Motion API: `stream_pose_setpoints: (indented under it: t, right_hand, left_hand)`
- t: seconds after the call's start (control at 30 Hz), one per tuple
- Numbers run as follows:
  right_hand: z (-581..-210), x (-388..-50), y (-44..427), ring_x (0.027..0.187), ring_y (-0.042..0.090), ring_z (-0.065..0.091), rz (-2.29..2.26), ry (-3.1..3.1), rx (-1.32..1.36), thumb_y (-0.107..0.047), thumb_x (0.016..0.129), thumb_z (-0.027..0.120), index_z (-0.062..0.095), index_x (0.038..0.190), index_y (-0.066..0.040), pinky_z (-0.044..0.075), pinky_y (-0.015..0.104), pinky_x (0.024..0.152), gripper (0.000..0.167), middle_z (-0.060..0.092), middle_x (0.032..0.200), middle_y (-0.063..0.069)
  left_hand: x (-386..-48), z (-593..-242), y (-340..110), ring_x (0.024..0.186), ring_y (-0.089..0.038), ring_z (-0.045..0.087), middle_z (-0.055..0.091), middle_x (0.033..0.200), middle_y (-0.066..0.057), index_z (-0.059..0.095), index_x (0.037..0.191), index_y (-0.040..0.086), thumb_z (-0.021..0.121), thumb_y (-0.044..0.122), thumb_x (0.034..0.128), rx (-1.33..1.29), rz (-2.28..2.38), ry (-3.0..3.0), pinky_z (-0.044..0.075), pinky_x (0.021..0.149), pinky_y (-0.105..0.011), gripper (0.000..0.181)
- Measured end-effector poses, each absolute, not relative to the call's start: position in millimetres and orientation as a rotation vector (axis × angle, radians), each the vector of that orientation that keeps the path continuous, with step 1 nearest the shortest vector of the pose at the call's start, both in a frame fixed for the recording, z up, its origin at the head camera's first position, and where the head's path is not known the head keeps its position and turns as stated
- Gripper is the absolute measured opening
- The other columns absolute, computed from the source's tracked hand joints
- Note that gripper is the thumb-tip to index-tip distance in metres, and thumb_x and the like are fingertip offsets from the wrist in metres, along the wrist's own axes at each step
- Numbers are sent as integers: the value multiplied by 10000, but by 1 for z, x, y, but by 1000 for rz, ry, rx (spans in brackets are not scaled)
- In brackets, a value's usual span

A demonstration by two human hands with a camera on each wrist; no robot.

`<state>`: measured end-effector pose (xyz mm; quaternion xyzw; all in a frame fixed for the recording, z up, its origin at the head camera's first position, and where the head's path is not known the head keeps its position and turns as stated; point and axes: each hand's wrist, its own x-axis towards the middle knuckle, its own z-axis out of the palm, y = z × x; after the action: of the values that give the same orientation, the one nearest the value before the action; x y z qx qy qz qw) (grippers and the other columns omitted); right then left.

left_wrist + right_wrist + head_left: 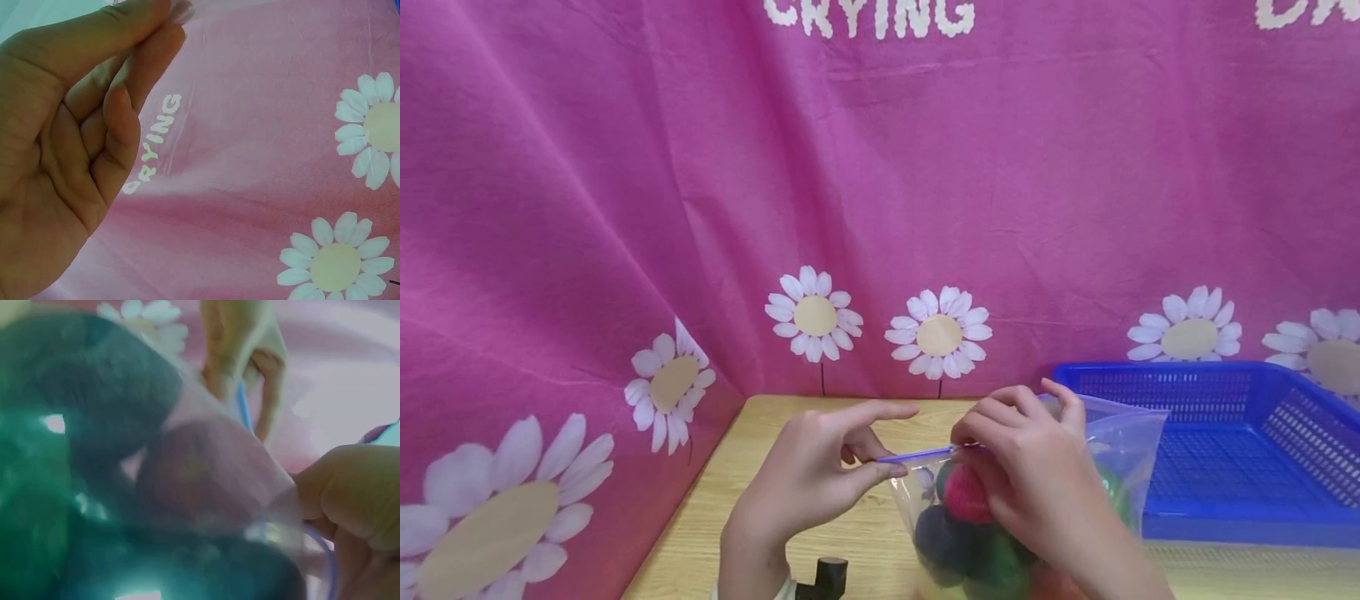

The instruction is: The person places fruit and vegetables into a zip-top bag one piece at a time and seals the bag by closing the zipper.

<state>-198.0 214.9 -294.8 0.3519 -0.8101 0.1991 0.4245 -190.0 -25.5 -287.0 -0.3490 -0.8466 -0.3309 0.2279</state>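
Note:
A clear zip bag (1129, 457) with a purple closure strip (917, 455) stands upright at the lower middle of the head view. Several round things fill it, among them a pinkish-red one (966, 495), a dark one (942, 537) and a green one (1000, 568); their exact kind is unclear. At the bag's left top corner, my left hand (808, 479) pinches the strip between thumb and finger. My right hand (1030, 458) grips the strip further right, its fingertips partly hidden. In the right wrist view the bulging bag fills the left side, with a reddish round thing (200, 478) inside.
A blue plastic basket (1195, 527) stands on the wooden table (707, 525), right of and behind the bag. A pink cloth (1037, 183) with daisies hangs behind and at the left. A black piece (831, 577) sits by my left wrist.

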Motion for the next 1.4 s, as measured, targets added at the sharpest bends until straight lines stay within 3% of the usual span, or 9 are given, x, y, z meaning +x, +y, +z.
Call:
stream_pose_setpoints:
  t: [0.2, 0.5, 0.63, 0.8, 0.97, 1.07, 1.2, 1.3, 1.4]
  right_hand:
    - [-290, -211, 241, 958, 179, 597, 495, -2100, 831, -34, 722, 843, 717, 808, -228, 275, 734, 992, 247, 725, 856, -80]
    - [-294, -242, 289, 1001, 283, 573, 597, -2127, 646, -7, 774, 812, 691, 820, -219, 215, 741, 1005, 248, 732, 883, -30]
    - [-301, -260, 299, 966, 327, 566, 648, -2090, 553, 16, 794, 787, 696, 837, -163, 246, 721, 957, 205, 718, 873, 44]
    - [-314, -277, 285, 881, 373, 628, 680, -2037, 422, -14, 851, 749, 700, 893, -57, 337, 613, 818, 77, 699, 893, 130]
    - [-317, -273, 276, 857, 483, 614, 735, -2183, 254, -68, 895, 709, 605, 1038, 36, 436, 628, 721, 205, 599, 991, 259]
    - [-313, -263, 278, 703, 408, 568, 741, -2363, 240, -134, 915, 694, 534, 973, 26, 454, 543, 597, 233, 544, 860, 202]
    - [-308, -253, 280, 620, 183, 535, 807, -2612, 487, -222, 966, 670, 563, 909, -24, 436, 372, 574, 233, 571, 723, 23]
    - [-307, -249, 277, 691, 151, 650, 929, -2735, 692, -292, 992, 652, 586, 1159, 48, 533, 379, 645, 384, 697, 826, 23]
    - [-311, -248, 274, 914, 280, 738, 1094, -2733, 920, -274, 987, 667, 345, 1468, 119, 594, 437, 782, 699, 712, 1126, 225]
  left_hand:
    - [-194, -289, -33, 646, 37, 604, 715, 762, 167, 717, 1242, 258, 860, 125, 810, -906, -942, -2366, 518, 605, -224, 474]
    - [-200, -293, -61, 646, 21, 616, 687, 712, 185, 764, 1143, 216, 882, 53, 756, -720, -903, -2311, 542, 623, -243, 437]
    - [-199, -291, -64, 653, 22, 625, 689, 714, 185, 772, 1112, 205, 880, 32, 750, -665, -913, -2316, 556, 644, -259, 415]
    - [-194, -287, -51, 618, 35, 590, 680, 695, 187, 799, 910, 207, 894, 112, 758, -568, -833, -2368, 525, 600, -241, 203]
    - [-189, -283, -39, 597, 7, 548, 637, 660, 190, 780, 794, 198, 889, 156, 774, -394, -780, -2417, 470, 560, -232, 118]
    - [-188, -281, -37, 599, -16, 545, 632, 654, 165, 773, 787, 181, 875, 157, 791, -327, -777, -2434, 471, 565, -240, 105]
    - [-186, -280, -37, 594, -30, 555, 622, 645, 153, 765, 780, 179, 867, 157, 800, -307, -834, -2461, 480, 577, -250, 107]
    - [-182, -279, -39, 594, -55, 596, 650, 659, 129, 751, 787, 160, 851, 148, 817, -398, -1012, -2496, 508, 581, -257, 105]
    - [-175, -278, -32, 615, -104, 646, 688, 690, 79, 738, 805, 123, 825, 139, 840, -508, -1245, -2523, 536, 588, -269, 96]
